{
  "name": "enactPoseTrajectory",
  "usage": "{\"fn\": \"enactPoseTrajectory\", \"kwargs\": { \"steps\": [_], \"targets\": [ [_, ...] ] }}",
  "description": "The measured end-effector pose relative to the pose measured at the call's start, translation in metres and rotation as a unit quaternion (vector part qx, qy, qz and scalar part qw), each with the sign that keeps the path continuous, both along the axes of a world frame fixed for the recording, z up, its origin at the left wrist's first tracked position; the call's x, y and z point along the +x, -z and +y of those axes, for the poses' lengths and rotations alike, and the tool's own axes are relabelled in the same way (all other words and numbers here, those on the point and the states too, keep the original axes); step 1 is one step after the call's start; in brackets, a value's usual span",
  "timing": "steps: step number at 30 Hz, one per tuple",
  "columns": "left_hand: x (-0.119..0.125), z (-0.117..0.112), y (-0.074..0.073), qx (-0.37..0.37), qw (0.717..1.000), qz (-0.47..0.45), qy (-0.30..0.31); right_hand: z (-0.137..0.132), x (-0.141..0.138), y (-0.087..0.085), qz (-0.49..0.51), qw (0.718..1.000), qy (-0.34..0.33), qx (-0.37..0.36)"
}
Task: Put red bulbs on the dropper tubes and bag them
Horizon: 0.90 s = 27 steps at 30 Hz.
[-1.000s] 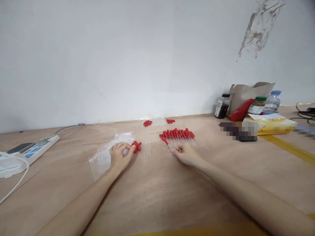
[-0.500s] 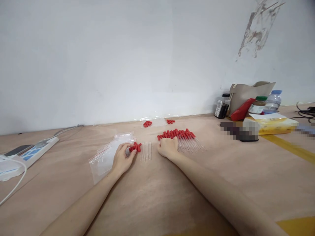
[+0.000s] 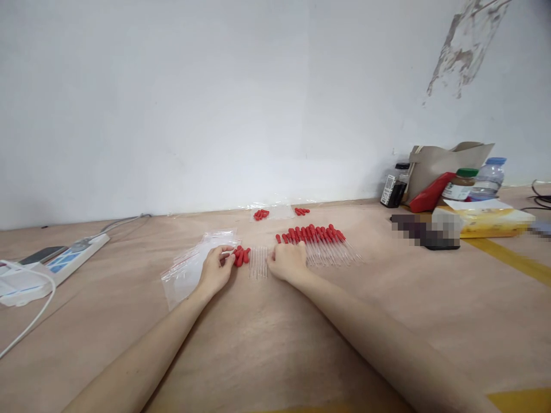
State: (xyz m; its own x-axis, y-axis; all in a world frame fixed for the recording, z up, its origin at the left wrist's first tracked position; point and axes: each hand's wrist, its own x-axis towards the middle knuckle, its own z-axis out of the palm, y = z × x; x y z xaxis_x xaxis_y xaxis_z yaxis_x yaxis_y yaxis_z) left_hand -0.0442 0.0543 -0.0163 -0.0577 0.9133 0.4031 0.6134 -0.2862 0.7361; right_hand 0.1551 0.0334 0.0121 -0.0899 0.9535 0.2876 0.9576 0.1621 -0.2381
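My left hand rests beside a small pile of red rubber bulbs, its curved thumb and fingers apart and its fingertips at the pile's left edge. Several thin clear tubes lie side by side just right of the bulbs. At the right end of these tubes is my right hand, fingers curled down; what they hold, if anything, is hidden. A row of droppers with red bulbs and clear stems fans out behind and to the right of that hand, which covers part of it.
Clear zip bags lie left of my left hand. Near the wall are more red bulbs on clear plastic. A power strip is at left. At right stand a dark bottle, a jar, a water bottle and a tissue pack.
My right hand has shifted left, from the red-bulb droppers toward the loose clear tubes. My left hand stays by the bulbs, its fingertips drawn slightly back from them. The view has turned slightly left.
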Motion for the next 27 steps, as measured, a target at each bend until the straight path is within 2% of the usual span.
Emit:
{"fn": "enactPoseTrajectory", "kwargs": {
  "steps": [8,17,22,27],
  "targets": [
    [-0.016,0.01,-0.006,-0.055,0.998,-0.02,-0.004,0.007,-0.016,-0.005,0.01,0.996,0.018,-0.091],
    [0.0,0.011,-0.007,-0.052,0.997,0.057,-0.019,0.011,-0.023,-0.007,0.038,0.99,0.037,-0.133],
    [0.0,0.011,-0.006,-0.017,0.995,0.077,-0.054,-0.001,-0.018,-0.008,0.053,0.995,0.02,-0.082],
    [0.007,-0.001,-0.018,0.078,0.987,0.082,-0.109,-0.017,0.02,-0.005,0.103,0.993,-0.05,0.033]
  ]
}}
